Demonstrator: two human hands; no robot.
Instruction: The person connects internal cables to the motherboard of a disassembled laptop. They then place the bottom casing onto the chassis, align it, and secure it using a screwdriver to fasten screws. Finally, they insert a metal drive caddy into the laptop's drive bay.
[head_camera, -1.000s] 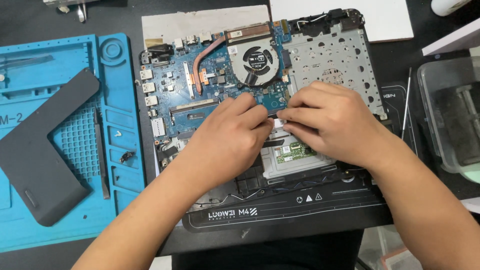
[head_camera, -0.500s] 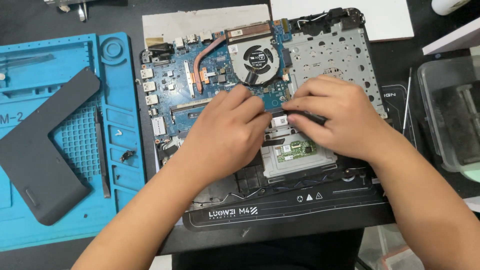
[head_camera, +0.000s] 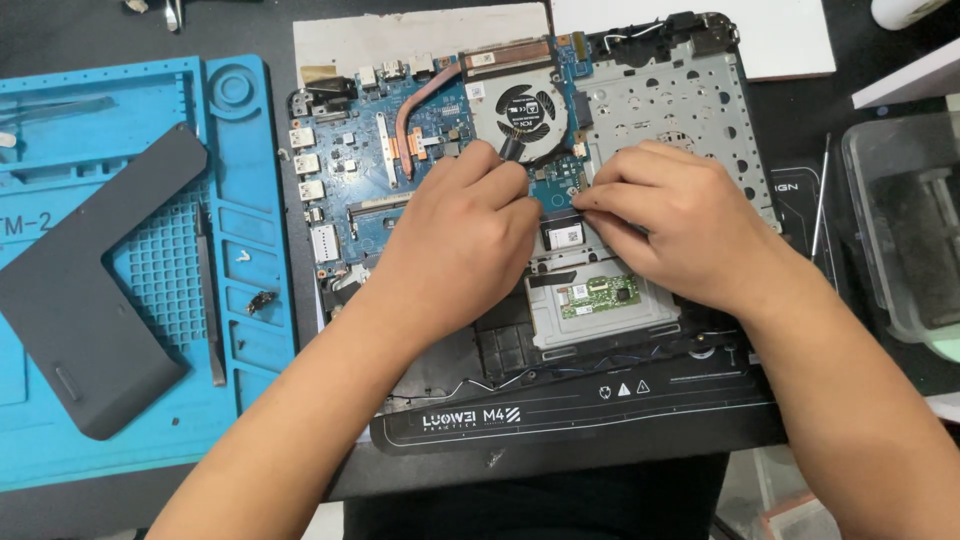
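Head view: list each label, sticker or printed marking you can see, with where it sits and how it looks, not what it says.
Fan sticker: round, white, on the black fan hub.
White label: small rectangle between the hands.
Mat marking: white print on the black mat's front edge.
Blue mat lettering: raised, at its left edge.

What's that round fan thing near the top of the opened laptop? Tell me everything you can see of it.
The cooling fan is a round black rotor with curved blades in a pale grey, metal-looking housing. It lies flat on the blue circuit board at the laptop's upper middle. A copper heat pipe curves away from its left side. The left hand holds a dark tool tip at the housing's lower edge; whether it touches is unclear. No spin is visible.
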